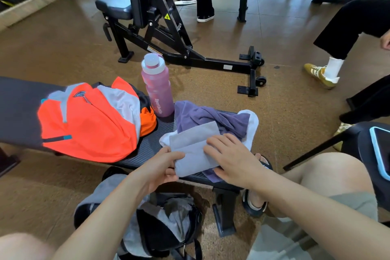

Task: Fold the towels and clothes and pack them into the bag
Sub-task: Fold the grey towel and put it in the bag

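A folded grey towel [191, 150] lies on the near end of the black bench [152, 143], on top of a crumpled purple cloth [213, 117] and a white cloth [252, 126]. My left hand [162, 167] pinches the grey towel's near left edge. Flat on the towel's right side rests my right hand [230, 158], fingers straight. An orange and grey jacket [90, 118] is spread over the bench's left half. On the floor between my knees, a grey and black bag [162, 224] stands open.
A pink sport bottle [157, 85] stands upright on the bench behind the cloths. A black gym machine [160, 27] fills the floor beyond. Other people's legs are at the back and right. A phone in a blue case [379, 150] lies on a seat at right.
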A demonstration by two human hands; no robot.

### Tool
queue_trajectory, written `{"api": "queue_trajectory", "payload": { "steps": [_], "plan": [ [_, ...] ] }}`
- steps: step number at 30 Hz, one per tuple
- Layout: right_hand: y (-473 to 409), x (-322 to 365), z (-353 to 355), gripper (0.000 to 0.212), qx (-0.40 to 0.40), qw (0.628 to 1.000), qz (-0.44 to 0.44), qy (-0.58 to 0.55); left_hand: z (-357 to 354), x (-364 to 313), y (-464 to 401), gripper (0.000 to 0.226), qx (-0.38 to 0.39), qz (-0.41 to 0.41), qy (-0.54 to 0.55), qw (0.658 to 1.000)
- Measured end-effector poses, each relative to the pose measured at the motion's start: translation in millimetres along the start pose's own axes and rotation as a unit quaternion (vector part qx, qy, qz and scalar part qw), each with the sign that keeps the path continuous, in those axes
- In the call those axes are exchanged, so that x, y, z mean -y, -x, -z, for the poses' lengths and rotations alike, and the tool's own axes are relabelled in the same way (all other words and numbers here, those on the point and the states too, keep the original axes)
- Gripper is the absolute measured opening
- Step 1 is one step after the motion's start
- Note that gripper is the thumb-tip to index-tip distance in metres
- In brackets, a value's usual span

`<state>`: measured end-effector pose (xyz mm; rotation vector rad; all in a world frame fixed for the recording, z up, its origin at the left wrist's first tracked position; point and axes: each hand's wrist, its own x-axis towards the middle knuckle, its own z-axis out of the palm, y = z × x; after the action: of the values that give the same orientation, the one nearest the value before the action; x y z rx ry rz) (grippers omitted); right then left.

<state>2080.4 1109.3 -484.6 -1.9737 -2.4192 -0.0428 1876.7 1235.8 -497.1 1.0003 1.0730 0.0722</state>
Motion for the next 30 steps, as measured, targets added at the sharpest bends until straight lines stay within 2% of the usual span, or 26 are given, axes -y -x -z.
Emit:
{"api": "queue_trajectory", "payload": {
  "steps": [4, 8, 11, 14, 17, 23, 25, 28, 30],
  "plan": [
    [-6.4, -2.8, 5.0, 0.029, -0.040, 0.998, 0.030, -0.032, 0.3, -5.6, 3.6, 0.023, -0.048, -0.068, -0.010, 0.996],
    [-13.2, 0.7, 25.3, 0.022, -0.017, 0.980, -0.017, -0.198, 7.0, -13.9, 17.3, 0.015, -0.012, -0.086, -0.014, 0.996],
    [-20.6, 3.6, 34.8, 0.024, 0.020, 0.934, -0.098, -0.343, 10.6, -12.3, 24.6, 0.007, 0.017, -0.066, 0.086, 0.994],
    [-26.3, 8.4, 36.1, 0.022, 0.041, 0.899, -0.138, -0.414, 13.1, -10.4, 33.2, 0.030, 0.045, -0.081, 0.180, 0.979],
    [-34.1, 18.6, 33.8, 0.024, 0.053, 0.877, -0.153, -0.453, 15.8, -11.8, 42.3, 0.051, 0.036, -0.112, 0.244, 0.963],
    [-62.5, 51.1, 39.1, 0.018, 0.007, 0.771, -0.203, -0.604, 21.4, -17.4, 50.4, 0.074, -0.044, -0.217, 0.208, 0.953],
    [-71.7, 66.7, 43.5, 0.029, 0.016, 0.749, -0.201, -0.630, 27.5, -18.6, 56.7, 0.066, -0.070, -0.236, 0.187, 0.951],
    [-87.2, 90.5, 44.6, 0.015, 0.024, 0.710, -0.215, -0.670, 43.2, -16.0, 66.6, 0.056, -0.095, -0.256, 0.186, 0.944],
    [-95.1, 102.1, 42.8, 0.023, 0.040, 0.693, -0.212, -0.688, 57.0, -12.0, 70.1, 0.053, -0.106, -0.259, 0.188, 0.941]
  ]
}}
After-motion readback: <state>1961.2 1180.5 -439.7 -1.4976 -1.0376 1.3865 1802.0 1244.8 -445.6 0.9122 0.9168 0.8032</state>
